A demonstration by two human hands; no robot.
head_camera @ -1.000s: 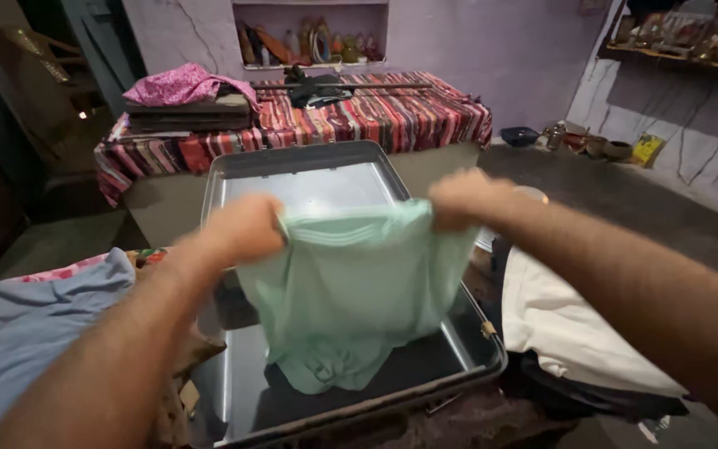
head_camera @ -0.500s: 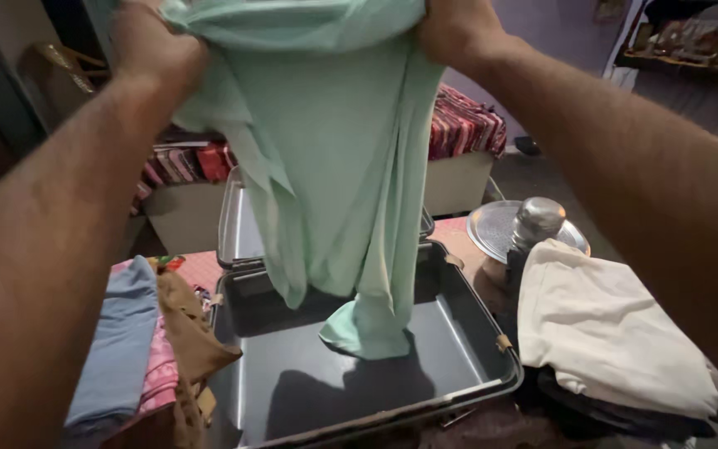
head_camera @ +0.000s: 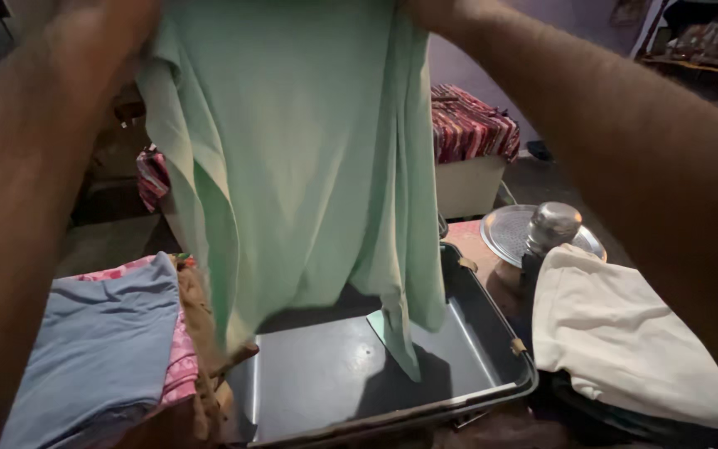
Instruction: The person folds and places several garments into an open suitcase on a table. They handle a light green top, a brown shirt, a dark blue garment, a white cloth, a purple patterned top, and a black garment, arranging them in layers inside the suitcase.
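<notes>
The mint-green garment (head_camera: 292,166) now hangs at full length in front of the camera, whereas half a second ago its lower end was bunched on the floor of the open metal trunk (head_camera: 492,333), and a second ago most of it lay crumpled inside. Both arms have risen: the left hand (head_camera: 101,29) and the right hand (head_camera: 425,10) are at the top edge of the view, each at an upper corner of the garment. The fingers lie largely outside the frame or behind cloth, so it cannot be told whether they pinch the fabric or close around it in a fist; the taut upper edge suggests a firm hold at both corners. The garment appears clear of the trunk floor, with only a narrow tail hanging low over it, so the cloth is judged to be lifted out and spread open. The trunk sits low and central, and its grey floor shows. To the left lies a folded blue cloth (head_camera: 101,349) over pink fabric (head_camera: 180,370). To the right rests a cream cloth (head_camera: 625,333) on dark fabric, with a steel plate (head_camera: 508,233) and steel pot (head_camera: 554,224) behind it. Beyond stand a bench with a striped cover (head_camera: 475,125), a lilac wall, and a shelf (head_camera: 700,41).
</notes>
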